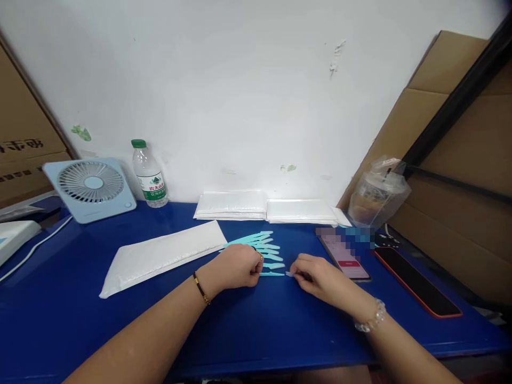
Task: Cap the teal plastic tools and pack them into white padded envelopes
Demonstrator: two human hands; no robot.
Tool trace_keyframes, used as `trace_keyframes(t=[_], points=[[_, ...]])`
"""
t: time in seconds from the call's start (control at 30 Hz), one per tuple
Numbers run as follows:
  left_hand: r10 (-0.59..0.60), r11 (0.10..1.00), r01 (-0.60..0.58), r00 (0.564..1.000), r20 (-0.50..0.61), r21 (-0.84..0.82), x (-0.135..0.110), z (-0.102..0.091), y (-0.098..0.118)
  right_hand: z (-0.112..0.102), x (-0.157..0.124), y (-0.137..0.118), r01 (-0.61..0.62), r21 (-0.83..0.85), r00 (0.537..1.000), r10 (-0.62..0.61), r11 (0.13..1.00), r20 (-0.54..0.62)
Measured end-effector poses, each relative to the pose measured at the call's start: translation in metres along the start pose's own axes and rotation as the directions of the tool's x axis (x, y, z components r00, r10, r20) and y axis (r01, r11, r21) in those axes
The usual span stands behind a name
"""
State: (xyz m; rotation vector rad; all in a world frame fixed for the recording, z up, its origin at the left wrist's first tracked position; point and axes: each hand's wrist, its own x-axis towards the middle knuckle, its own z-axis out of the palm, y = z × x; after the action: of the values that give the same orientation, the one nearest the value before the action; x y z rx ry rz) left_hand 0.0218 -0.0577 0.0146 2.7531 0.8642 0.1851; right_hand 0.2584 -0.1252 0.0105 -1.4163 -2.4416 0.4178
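Observation:
My left hand [240, 266] is closed, its fingertips pinched on the nearest slim turquoise stick [272, 274], which is shaped like an eyebrow razor and points right. Several more such turquoise sticks [273, 265] lie fanned out behind it, partly hidden by the hand. Facing it from the right, my right hand [312, 273] pinches a small translucent cap [289, 274] close to the stick's right end. I cannot tell whether cap and stick touch. A white padded envelope [168, 253] lies left of the sticks, and its right end meets them.
White padded envelopes [231, 205] are stacked along the wall. A green-capped water bottle [151, 178] and a light-blue fan [94, 186] stand back left. At right lie a lit phone [346, 256], a dark red-edged phone [418, 280] and a bagged drink cup [374, 197]. Cardboard flanks the blue table [256, 336].

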Motion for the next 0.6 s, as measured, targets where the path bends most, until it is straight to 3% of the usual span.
trace_keyframes(t=[0.23, 0.4, 0.5, 0.6], points=[[0.019, 1.0, -0.019, 1.0, 0.0, -0.011, 0.002, 0.004, 0.0, 0.009, 0.008, -0.001, 0.084, 0.057, 0.996, -0.081, 0.995, -0.047], [0.026, 1.0, -0.026, 0.999, 0.033, -0.014, 0.004, 0.004, 0.003, 0.017, 0.01, -0.004, 0.076, 0.038, 0.995, -0.073, 0.996, -0.067], [-0.028, 0.999, 0.029, 0.998, -0.054, 0.013, 0.002, 0.002, 0.0, 0.015, 0.015, -0.003, 0.08, 0.044, 0.994, -0.077, 0.996, -0.072], [-0.152, 0.985, 0.163, 0.973, -0.176, 0.049, 0.0, 0.0, -0.011, 0.013, 0.03, 0.008, 0.074, 0.023, 0.995, -0.073, 0.997, -0.064]])
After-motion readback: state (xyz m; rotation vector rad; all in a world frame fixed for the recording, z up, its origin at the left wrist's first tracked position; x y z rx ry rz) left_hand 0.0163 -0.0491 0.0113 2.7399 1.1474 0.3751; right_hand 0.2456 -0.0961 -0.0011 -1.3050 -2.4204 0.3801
